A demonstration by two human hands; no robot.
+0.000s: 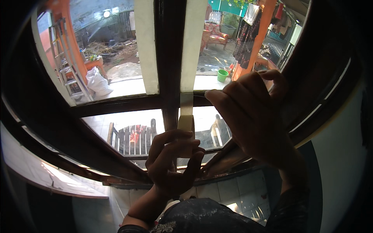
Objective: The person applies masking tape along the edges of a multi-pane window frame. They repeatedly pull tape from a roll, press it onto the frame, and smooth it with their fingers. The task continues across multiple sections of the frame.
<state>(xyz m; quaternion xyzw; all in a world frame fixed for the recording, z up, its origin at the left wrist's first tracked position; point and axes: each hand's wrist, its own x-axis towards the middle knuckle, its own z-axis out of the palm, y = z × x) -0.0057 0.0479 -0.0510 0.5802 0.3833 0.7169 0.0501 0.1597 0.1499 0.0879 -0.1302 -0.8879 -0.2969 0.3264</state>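
Observation:
My left hand (173,163) is closed round a roll of pale masking tape (185,123), low in front of the window's middle upright (169,50). A strip of the tape (187,104) runs up from the roll and crosses the dark crossbar just right of that upright. To the right, my right hand (250,110) is raised before the crossbar and right pane, its fingers curled. One digit reaches left toward the strip, with a gap showing between them. Whatever its fingers may hold is hidden, and both hands are dark against the light.
Dark wooden framing (120,105) curves round the panes. Beyond the glass are slatted wooden chairs (134,136), a ladder (64,58), a white sack (98,82), a green bucket (222,75) and a patterned armchair (216,35). Below lies a tiled floor (229,192).

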